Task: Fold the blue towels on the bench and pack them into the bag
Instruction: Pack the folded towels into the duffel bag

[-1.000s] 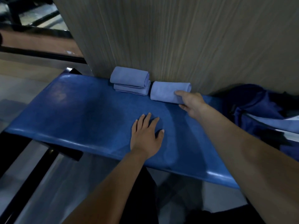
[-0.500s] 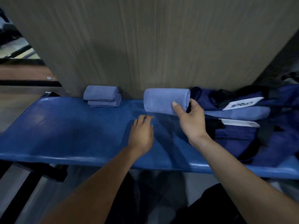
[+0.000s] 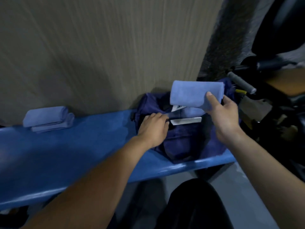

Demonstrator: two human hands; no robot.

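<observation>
Head view: the right hand point(image 3: 226, 118) grips a folded towel point(image 3: 196, 94), thumb pressed on its near face and fingers wrapped behind its right end, holding it clear of the bench point(image 3: 79, 146) and directly above the bag point(image 3: 181, 142). The towel is level, long side running left to right, and touches nothing but that hand. The left hand point(image 3: 153, 128) lies just left of and below the right one, the two hands apart; its fingers curl over the near-left edge of the bag's opening and grip the fabric there. The bag is dark blue and slumped, sitting on the bench under both hands, its back against the wall point(image 3: 99, 47). Inside the opening, between the hands and under the held towel, lighter blue cloth point(image 3: 192, 112) shows, along with a white label point(image 3: 177, 107) whose print is too blurred to read, and a pale strip point(image 3: 186, 121) just right of the left fingertips. Well to the left of the left hand, two more folded towels form a stack point(image 3: 47, 118) on the bench against the wall, the upper one a thicker bundle. To the right of the right hand, dark equipment with a grey padded handle point(image 3: 241, 83) stands beyond the bench end. A dark-clothed knee point(image 3: 194, 205) shows below the bench edge, beneath the forearms.
</observation>
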